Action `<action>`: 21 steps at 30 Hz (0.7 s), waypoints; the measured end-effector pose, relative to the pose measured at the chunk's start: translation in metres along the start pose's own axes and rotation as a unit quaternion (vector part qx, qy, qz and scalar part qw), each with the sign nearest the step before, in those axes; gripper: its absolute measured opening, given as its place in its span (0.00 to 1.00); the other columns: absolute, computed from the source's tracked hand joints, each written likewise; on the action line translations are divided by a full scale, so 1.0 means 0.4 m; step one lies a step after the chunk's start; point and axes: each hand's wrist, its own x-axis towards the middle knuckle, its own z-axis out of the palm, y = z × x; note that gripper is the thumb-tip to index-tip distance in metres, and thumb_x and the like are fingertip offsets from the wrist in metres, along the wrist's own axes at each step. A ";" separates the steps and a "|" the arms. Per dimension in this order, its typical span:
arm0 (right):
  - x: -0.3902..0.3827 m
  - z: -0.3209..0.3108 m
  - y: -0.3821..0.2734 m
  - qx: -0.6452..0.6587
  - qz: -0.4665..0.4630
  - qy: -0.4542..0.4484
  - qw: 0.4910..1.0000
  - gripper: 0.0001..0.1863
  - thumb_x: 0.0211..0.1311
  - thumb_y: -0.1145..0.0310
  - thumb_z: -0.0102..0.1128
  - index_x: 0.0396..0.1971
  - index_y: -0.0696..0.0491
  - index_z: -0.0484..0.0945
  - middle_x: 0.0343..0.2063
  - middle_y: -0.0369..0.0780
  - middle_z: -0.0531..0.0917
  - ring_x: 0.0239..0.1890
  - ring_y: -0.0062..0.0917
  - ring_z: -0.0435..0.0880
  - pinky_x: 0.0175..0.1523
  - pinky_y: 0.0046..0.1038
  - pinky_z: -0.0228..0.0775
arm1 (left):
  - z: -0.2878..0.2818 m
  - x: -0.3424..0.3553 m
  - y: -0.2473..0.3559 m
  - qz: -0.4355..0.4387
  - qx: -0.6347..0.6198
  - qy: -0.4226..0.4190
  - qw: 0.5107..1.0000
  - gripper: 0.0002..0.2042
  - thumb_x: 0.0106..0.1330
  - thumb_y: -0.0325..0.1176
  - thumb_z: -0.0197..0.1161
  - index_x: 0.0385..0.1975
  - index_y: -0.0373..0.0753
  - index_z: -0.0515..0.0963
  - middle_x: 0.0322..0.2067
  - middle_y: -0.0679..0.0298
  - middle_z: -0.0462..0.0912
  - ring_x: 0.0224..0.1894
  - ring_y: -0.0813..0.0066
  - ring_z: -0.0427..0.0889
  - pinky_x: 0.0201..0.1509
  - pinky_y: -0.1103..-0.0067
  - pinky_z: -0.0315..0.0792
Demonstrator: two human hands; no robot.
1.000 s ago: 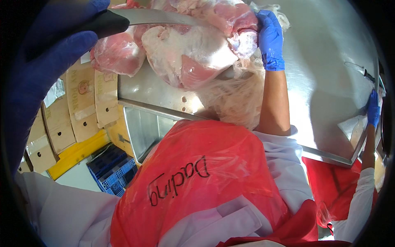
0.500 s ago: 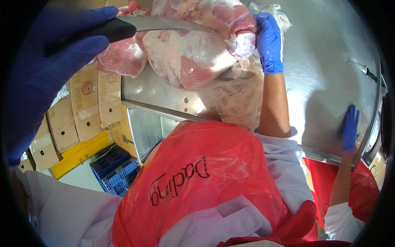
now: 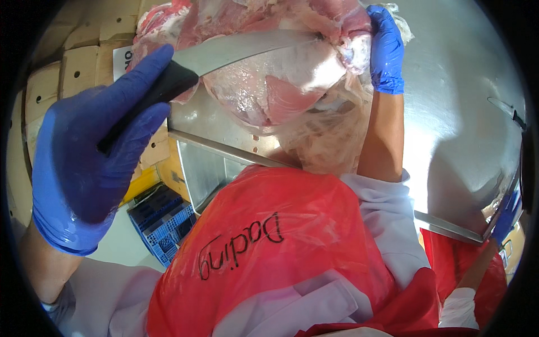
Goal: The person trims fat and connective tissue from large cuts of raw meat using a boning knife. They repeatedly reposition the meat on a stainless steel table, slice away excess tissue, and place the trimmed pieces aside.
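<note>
My left hand [image 3: 84, 163], in a blue glove, is closed round the black handle of a knife [image 3: 247, 50]. The blade lies across a large raw joint of meat [image 3: 264, 90], with its tip at the meat near the knuckle end. At that end, my right hand [image 3: 387, 56], also gloved in blue, grips the joint from the right side; some of its fingers are hidden by the meat. Clear plastic wrap [image 3: 325, 135] lies crumpled beneath and in front of the joint.
A metal table [image 3: 449, 84] carries the meat; a second knife [image 3: 508, 112] lies by its right edge. At lower right, a co-worker's gloved hand [image 3: 507, 216] is at the table edge. Cardboard boxes [image 3: 78, 73] and a blue crate [image 3: 163, 224] stand on the left.
My left hand and the knife have shifted right and down in the picture, the blade tip nearer the knuckle end. My right hand keeps its grip. The co-worker's hand has moved to the table edge.
</note>
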 end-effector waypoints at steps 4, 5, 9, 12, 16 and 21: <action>0.021 -0.025 -0.020 -0.014 -0.084 0.055 0.995 0.13 0.79 0.69 0.46 0.43 0.58 0.81 0.35 0.36 0.84 0.37 0.21 0.80 0.47 0.27 0.72 | 0.048 0.059 -0.050 0.014 -0.010 0.028 0.999 0.24 0.71 0.26 0.63 0.68 0.38 0.72 0.40 0.54 0.87 0.36 0.69 0.84 0.45 0.79 0.75; 0.027 -0.037 -0.015 -0.029 -0.088 0.047 0.995 0.14 0.79 0.69 0.46 0.43 0.59 0.81 0.36 0.37 0.84 0.38 0.21 0.80 0.47 0.27 0.72 | 0.071 0.070 -0.066 0.020 -0.033 0.045 0.998 0.25 0.70 0.25 0.63 0.68 0.39 0.72 0.39 0.55 0.86 0.35 0.71 0.83 0.45 0.78 0.74; 0.065 -0.051 -0.046 -0.075 -0.103 -0.030 0.991 0.14 0.79 0.68 0.46 0.45 0.60 0.80 0.38 0.39 0.85 0.41 0.21 0.81 0.50 0.28 0.72 | 0.240 0.044 -0.107 0.015 -0.124 0.140 0.982 0.27 0.67 0.21 0.65 0.67 0.40 0.73 0.35 0.57 0.83 0.34 0.76 0.78 0.45 0.79 0.74; 0.101 -0.073 -0.028 -0.096 -0.132 -0.004 0.987 0.15 0.80 0.68 0.44 0.44 0.60 0.81 0.38 0.39 0.85 0.41 0.22 0.82 0.51 0.29 0.73 | 0.369 0.040 -0.133 -0.007 -0.117 0.179 0.977 0.28 0.66 0.22 0.67 0.67 0.41 0.73 0.36 0.57 0.84 0.35 0.76 0.79 0.44 0.80 0.74; 0.135 -0.090 -0.100 -0.033 -0.038 -0.180 0.982 0.14 0.79 0.66 0.44 0.42 0.56 0.81 0.36 0.37 0.85 0.40 0.21 0.82 0.49 0.26 0.73 | 0.562 0.083 -0.152 0.008 -0.200 0.226 0.953 0.30 0.64 0.24 0.70 0.68 0.44 0.73 0.35 0.58 0.83 0.32 0.74 0.80 0.41 0.78 0.75; 0.123 -0.093 -0.099 -0.062 0.042 -0.059 0.995 0.14 0.79 0.64 0.46 0.41 0.54 0.81 0.33 0.38 0.84 0.37 0.21 0.82 0.49 0.25 0.73 | 0.687 0.143 -0.149 0.031 -0.279 0.267 0.922 0.31 0.64 0.29 0.71 0.69 0.47 0.72 0.29 0.60 0.79 0.26 0.70 0.78 0.34 0.74 0.75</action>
